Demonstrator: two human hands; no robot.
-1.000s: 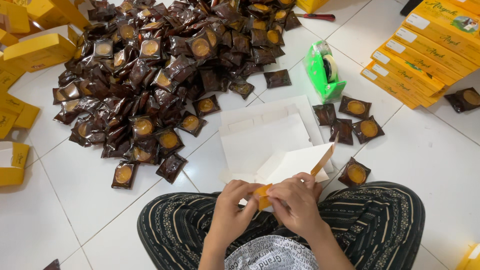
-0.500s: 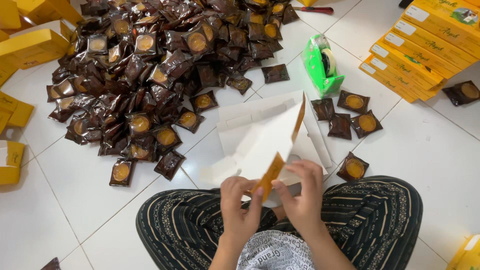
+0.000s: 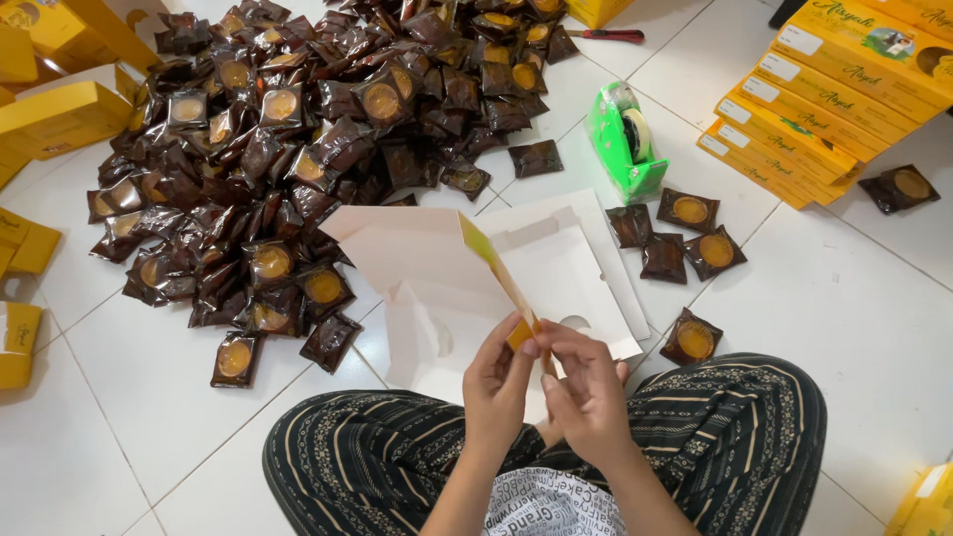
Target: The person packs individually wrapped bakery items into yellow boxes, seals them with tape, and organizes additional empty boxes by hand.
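I sit cross-legged on a white tiled floor. My left hand (image 3: 499, 385) and my right hand (image 3: 586, 392) both pinch the near end of a flat cardboard box blank (image 3: 417, 253), white inside and yellow outside, which is held up and tilted away from me above my lap. Beneath it on the floor lies a small stack of more white flat blanks (image 3: 566, 278).
A big heap of dark brown wrapped round cakes (image 3: 298, 149) covers the floor at the upper left. A few loose packets (image 3: 685, 238) lie to the right. A green tape dispenser (image 3: 625, 139), a stack of yellow boxes (image 3: 824, 109) and yellow cartons (image 3: 60, 119) surround the area.
The box blank has swung from lying low and pointing right to standing up and opening out to the left. Both hands have lifted slightly and come closer together.
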